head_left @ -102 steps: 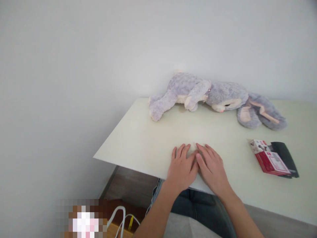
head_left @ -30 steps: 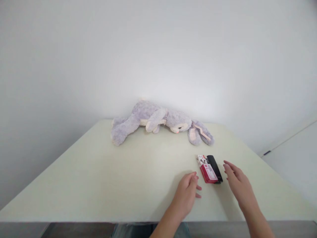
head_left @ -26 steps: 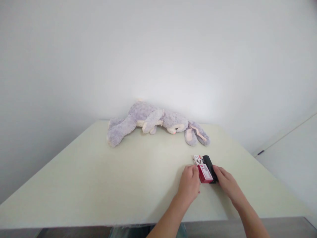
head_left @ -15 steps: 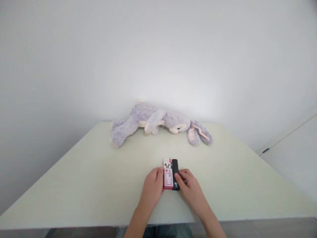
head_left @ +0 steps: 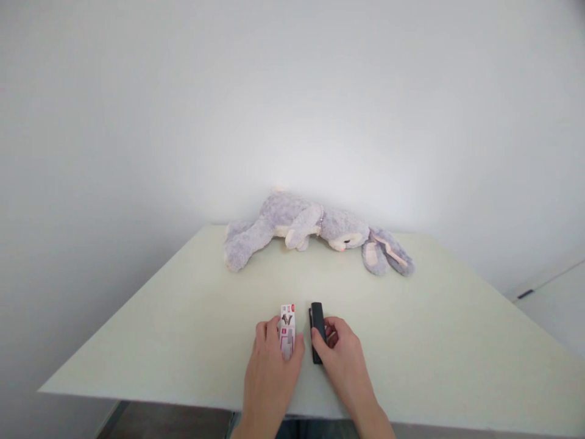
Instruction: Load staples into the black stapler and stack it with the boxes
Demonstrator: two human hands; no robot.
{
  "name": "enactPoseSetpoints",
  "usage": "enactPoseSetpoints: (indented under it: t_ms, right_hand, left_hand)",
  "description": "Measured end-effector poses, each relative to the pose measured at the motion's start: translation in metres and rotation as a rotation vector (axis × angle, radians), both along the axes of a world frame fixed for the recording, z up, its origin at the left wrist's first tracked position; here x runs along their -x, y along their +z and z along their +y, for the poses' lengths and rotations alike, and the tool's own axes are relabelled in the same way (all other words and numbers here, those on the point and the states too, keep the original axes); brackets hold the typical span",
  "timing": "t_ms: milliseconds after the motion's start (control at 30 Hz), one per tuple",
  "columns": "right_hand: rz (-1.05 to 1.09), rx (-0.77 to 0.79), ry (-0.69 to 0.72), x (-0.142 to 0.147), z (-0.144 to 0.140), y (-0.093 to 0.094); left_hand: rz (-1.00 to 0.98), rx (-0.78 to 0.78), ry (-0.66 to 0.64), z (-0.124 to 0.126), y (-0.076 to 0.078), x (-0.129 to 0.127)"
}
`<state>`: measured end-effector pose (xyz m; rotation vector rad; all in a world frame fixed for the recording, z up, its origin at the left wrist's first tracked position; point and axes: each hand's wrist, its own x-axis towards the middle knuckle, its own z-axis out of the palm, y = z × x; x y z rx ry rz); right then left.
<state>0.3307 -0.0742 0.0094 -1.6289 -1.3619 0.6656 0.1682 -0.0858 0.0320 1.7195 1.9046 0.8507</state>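
Near the front edge of the desk (head_left: 183, 341), the left hand (head_left: 269, 372) has its fingers (head_left: 274, 332) curled round a small red-and-white box (head_left: 287, 329), thumb on its right side, so the box is pinched from both flanks and stands on a long edge rather than lying flat. Just to the right, the right hand (head_left: 345, 366) clasps a slim black stapler-like bar (head_left: 317, 329) between thumb and bent fingers, gripping its near half and leaving the far half free. A narrow strip of desk shows between the two things, so they are close but not touching; each hand seems to hold its own piece so the pair can be kept apart. Both long axes run near to far, almost parallel, their far ends pointing toward the wall. Well beyond them, at the far edge, a grey plush rabbit (head_left: 315, 228) lies on its side, ears to the right.
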Motion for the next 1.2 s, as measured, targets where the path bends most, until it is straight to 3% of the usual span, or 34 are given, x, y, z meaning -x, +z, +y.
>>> enactPoseSetpoints:
  t_ms: [100,200,333,467,600,800,967,1100,1200]
  right_hand:
    - [-0.004,0.007,-0.086,-0.023,-0.002,-0.007]
    - [0.067,0.005,-0.119,-0.035,-0.007,-0.015]
    - [0.128,-0.010,-0.106,-0.035,-0.011,-0.017]
    - [0.120,-0.005,-0.101,-0.035,-0.011,-0.015]
    - [0.113,-0.006,-0.095,-0.037,-0.011,-0.014]
    - [0.097,-0.002,-0.077,-0.035,-0.013,-0.009]
    - [0.012,-0.004,-0.054,-0.036,-0.012,-0.005]
    - [-0.062,-0.017,-0.055,-0.037,-0.014,-0.005]
    - [-0.151,-0.037,-0.070,-0.040,-0.019,-0.003]
  left_hand:
    - [0.116,0.004,-0.036,-0.004,-0.004,0.002]
    - [0.144,-0.017,-0.026,0.004,-0.006,0.025]
    - [0.243,-0.115,0.028,0.036,-0.012,0.059]
    - [0.284,-0.179,0.003,0.061,-0.019,0.079]
    - [0.313,-0.235,0.003,0.046,-0.022,0.093]
    - [0.447,-0.193,-0.025,0.012,-0.035,0.106]
    - [0.478,-0.280,-0.014,0.015,-0.032,0.096]
    - [0.391,-0.293,-0.209,0.005,-0.018,0.062]
    - [0.367,-0.260,-0.320,0.001,-0.016,0.036]
